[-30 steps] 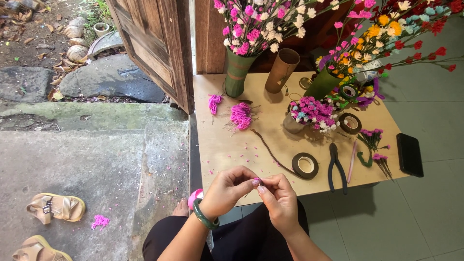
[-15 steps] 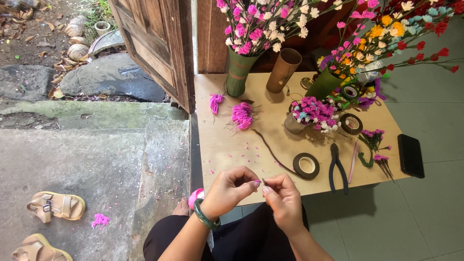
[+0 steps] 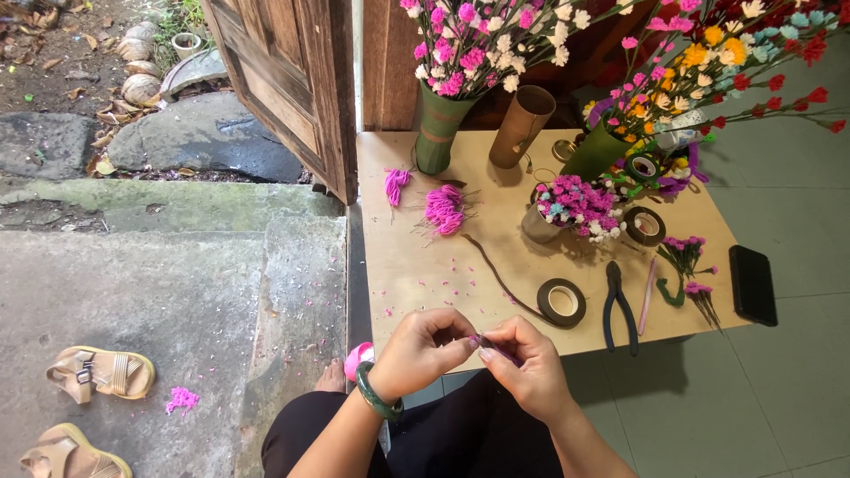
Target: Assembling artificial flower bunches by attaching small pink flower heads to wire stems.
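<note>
My left hand (image 3: 422,352), with a green bangle at the wrist, and my right hand (image 3: 526,365) meet fingertip to fingertip just below the front edge of a low wooden table (image 3: 416,274). Between the fingers is a tiny pink flower piece (image 3: 482,342) on a thin dark stem; both hands pinch it. A roll of dark floral tape (image 3: 561,303) lies on the table just beyond my right hand, with a long dark wire stem (image 3: 496,274) running up from it toward a bunch of pink flower heads (image 3: 444,209).
Black pliers (image 3: 618,306), another tape roll (image 3: 645,226), a dark phone (image 3: 753,284), a cup of small pink and white flowers (image 3: 572,204), green vases of paper flowers (image 3: 438,128) and a cardboard tube (image 3: 522,126) stand on the table. A wooden door (image 3: 292,80), stone step and sandals (image 3: 97,372) lie left.
My hands have shifted slightly closer together around the small flower piece; nothing else has moved.
</note>
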